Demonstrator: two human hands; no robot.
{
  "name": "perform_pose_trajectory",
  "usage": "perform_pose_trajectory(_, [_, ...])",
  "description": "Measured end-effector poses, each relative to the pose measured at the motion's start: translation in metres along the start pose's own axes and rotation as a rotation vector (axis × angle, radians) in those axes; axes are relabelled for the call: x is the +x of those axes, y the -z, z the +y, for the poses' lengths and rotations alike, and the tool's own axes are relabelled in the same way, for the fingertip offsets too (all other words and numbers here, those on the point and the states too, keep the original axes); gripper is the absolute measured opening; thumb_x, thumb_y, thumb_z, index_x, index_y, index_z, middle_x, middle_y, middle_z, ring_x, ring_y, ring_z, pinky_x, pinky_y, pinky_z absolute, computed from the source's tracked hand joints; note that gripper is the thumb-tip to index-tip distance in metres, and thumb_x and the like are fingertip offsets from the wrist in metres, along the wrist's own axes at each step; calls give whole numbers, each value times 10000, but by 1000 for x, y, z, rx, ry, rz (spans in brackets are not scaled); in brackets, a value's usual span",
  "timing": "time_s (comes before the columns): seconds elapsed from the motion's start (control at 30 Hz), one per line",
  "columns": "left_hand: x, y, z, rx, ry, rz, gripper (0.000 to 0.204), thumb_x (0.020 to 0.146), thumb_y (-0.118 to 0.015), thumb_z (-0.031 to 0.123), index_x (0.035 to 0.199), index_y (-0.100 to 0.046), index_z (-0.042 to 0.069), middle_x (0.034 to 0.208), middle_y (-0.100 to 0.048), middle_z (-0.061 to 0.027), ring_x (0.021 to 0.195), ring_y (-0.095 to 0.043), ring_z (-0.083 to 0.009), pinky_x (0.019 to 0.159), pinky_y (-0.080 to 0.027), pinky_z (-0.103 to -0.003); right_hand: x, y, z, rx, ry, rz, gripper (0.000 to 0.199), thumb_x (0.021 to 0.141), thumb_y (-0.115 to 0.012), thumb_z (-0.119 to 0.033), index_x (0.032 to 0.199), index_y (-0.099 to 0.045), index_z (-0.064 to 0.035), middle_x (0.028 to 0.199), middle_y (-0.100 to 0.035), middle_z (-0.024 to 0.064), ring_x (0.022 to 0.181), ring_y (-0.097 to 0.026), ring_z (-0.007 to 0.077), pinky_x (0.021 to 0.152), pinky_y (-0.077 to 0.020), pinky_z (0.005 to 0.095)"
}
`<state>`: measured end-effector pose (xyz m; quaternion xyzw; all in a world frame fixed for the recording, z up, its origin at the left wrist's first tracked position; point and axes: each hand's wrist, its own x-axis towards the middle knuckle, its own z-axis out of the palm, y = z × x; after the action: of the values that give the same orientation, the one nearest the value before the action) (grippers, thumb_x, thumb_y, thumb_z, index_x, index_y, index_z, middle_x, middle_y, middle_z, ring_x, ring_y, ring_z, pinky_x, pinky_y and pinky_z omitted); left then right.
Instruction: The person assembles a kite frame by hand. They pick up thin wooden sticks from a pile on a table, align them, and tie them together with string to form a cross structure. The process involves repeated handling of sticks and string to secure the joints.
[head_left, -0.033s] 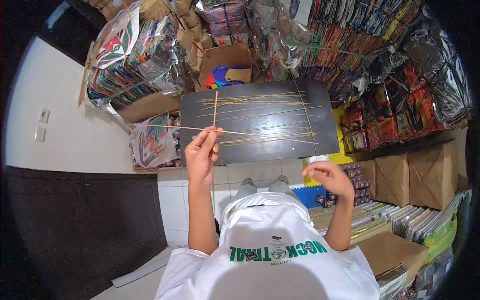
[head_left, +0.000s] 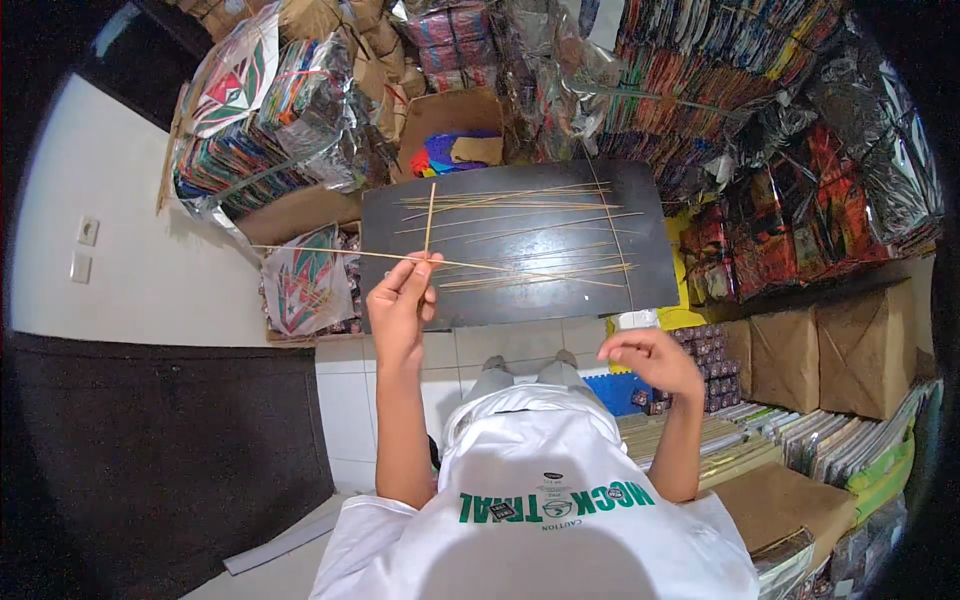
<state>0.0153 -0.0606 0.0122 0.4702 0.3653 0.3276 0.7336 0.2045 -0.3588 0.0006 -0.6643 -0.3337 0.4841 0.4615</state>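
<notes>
My left hand (head_left: 405,290) pinches two slim bamboo sticks where they cross. The short, thicker stick (head_left: 431,215) points away from me, and the long thin stick (head_left: 335,250) runs sideways over the table. Off the table's near right corner, my right hand (head_left: 650,358) hangs with its fingers curled together; whether something thin is between them is hidden. Several loose bamboo sticks (head_left: 540,232) are spread across the black table (head_left: 510,180). A thin line like a thread (head_left: 615,235) crosses the table's right part from back to front.
Left of the table, a box holds printed kite-like sheets (head_left: 310,280). Behind stands an open carton (head_left: 450,112) with colourful material. Wrapped bundles (head_left: 700,90) are stacked along the back and right. Brown parcels (head_left: 850,350) and small dark spools or packs (head_left: 712,365) stand at my right.
My left hand and the crossed sticks have shifted very slightly. My right hand has moved a little to the left.
</notes>
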Motion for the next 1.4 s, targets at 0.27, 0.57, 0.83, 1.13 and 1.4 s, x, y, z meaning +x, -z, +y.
perform_pose_trajectory(0.27, [23,33,-7,814,-345,-101,137,902,-659,127,973,-728,32,720,-691,-81,565,-576,-116,523,-450,-297,3,-3,-23,-24,230,187,129,893,-586,-14,964,-693,-1,923,-676,33,777,-540,75,715,-442,223])
perform_pose_trajectory(0.57, [5,22,18,1370,-371,-550,132,831,-668,175,933,-746,142,752,-684,-139,685,-654,-346,631,-508,-442,27,25,-45,-224,567,614,81,921,-613,-54,937,-688,-29,930,-509,14,807,-484,88,659,-355,223])
perform_pose_trajectory(0.83, [-13,8,12,1532,-341,-841,160,811,-670,186,943,-760,178,795,-703,-136,739,-671,-362,661,-525,-460,54,15,-52,242,722,507,152,999,-578,-192,973,-622,-49,1045,-668,85,565,-407,10,511,-339,185])
perform_pose_trajectory(1.13, [-28,-4,6,1519,-355,-995,202,801,-662,192,977,-762,179,834,-711,-135,747,-677,-361,665,-531,-460,64,4,-69,522,830,329,184,1006,-569,-239,972,-587,-60,1258,-609,187,468,-308,-22,409,-253,168])
perform_pose_trajectory(1.4, [-35,-6,9,1510,-369,-1004,224,802,-647,179,995,-761,185,832,-716,-129,742,-679,-356,658,-529,-467,62,5,-63,871,728,208,131,1008,-559,-210,1073,-577,-98,1353,-572,120,456,-258,-2,393,-231,188])
